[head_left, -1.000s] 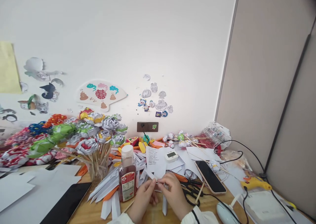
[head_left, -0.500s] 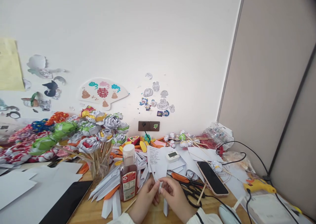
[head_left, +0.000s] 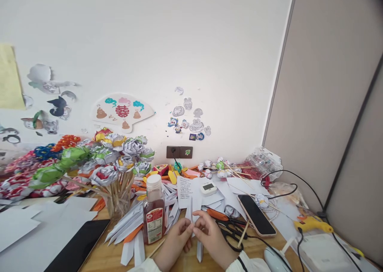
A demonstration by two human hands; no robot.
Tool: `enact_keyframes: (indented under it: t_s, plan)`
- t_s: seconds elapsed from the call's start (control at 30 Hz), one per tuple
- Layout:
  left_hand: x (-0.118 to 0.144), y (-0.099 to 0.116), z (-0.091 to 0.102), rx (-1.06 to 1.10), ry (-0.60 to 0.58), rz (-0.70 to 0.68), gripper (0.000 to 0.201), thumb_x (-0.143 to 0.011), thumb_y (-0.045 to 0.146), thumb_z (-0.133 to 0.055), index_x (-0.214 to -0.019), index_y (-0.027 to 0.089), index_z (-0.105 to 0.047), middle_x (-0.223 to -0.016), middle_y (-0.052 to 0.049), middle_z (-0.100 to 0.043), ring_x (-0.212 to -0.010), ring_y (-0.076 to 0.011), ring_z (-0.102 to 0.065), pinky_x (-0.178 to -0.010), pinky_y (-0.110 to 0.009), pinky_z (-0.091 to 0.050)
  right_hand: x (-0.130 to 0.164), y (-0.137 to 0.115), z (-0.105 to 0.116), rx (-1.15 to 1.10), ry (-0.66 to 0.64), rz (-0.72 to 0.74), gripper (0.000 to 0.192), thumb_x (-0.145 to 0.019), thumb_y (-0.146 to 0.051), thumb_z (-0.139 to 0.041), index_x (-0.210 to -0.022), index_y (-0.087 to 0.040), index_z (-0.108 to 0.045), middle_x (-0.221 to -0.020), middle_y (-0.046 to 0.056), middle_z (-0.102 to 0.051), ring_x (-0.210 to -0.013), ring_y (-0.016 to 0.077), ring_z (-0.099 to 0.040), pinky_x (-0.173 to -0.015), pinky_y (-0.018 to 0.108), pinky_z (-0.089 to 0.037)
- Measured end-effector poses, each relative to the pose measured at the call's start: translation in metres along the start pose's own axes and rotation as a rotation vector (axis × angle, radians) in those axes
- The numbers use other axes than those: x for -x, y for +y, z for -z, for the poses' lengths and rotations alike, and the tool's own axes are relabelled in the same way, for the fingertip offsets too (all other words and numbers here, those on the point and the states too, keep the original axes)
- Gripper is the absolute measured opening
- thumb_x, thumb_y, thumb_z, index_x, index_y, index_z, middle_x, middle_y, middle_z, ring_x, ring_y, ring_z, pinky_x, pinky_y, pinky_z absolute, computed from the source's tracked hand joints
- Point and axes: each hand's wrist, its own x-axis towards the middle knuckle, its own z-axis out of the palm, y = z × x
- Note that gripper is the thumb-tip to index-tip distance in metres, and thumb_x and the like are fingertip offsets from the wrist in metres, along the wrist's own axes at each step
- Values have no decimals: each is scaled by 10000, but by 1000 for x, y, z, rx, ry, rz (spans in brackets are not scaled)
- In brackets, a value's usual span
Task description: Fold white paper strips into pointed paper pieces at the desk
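head | left hand point(head_left: 178, 237), fingers pinching white paper strip point(head_left: 189, 213) upright, near middle, right of bottle point(head_left: 154, 220) | right hand point(head_left: 211, 235), fingers curled beside it, grip can't tell | since a second ago: right index lifted, strip straighter; crease likely mid-work

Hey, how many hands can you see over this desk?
2. The left hand, just right of the labelled bottle, apparently pinching white paper; the right hand, left of the black scissors. No others show.

There are two hands point(head_left: 179, 237) and one bottle point(head_left: 154, 214)
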Motion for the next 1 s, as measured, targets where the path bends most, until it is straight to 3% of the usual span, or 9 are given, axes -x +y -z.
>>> enact_keyframes:
  t_s: [0.1, 0.4, 0.73, 0.9, 1.0]
  plan:
    - [0, 3, 0, 3, -3, 5, 469, -601, 633, -452, -671, 169, -452, -386, 96, -410, -316, -68, -407, -342, -183, -289, 0, 1, 1, 21, -37, 25, 281, -733, -217, -497, -1013, -200, -485, -659, -17, -527, -628, 137, -531, -595, 245, -416]
    - [0, 5, -1, 22, 34, 23, 492, -539, 641, -505, -664, 167, -458, -389, 93, -428, -321, -67, -410, -363, -193, -308, 2, 0, 2, 359, 18, 149, 345, -691, -93, -447, -1008, -219, -501, -685, -10, -545, -588, 133, -490, -571, 229, -385]
    - [0, 5, 2, 11, 82, 24, 410, -586, 584, -492, -624, 178, -450, -343, 84, -454, -291, -77, -426, -340, -187, -310, -1, 0, 3, 303, 33, 111, 285, -699, -97, -451, -943, -222, -528, -676, -12, -543, -604, 143, -504, -574, 233, -389]
    - [0, 7, 2, 71, 109, 76, 275, -611, 446, -507, -647, 178, -459, -331, 77, -475, -303, -94, -459, -348, -193, -342, 0, -1, 4, 331, 59, 140, 311, -684, -84, -447, -949, -218, -540, -668, -9, -547, -577, 138, -502, -552, 226, -396]
    - [0, 8, 2, 74, 104, 70, 233, -600, 375, -530, -691, 169, -473, -325, 87, -469, -297, -94, -453, -338, -190, -332, 0, -6, 5, 367, 33, 179, 261, -692, -71, -429, -847, -207, -591, -724, 16, -583, -658, 152, -531, -604, 238, -407]
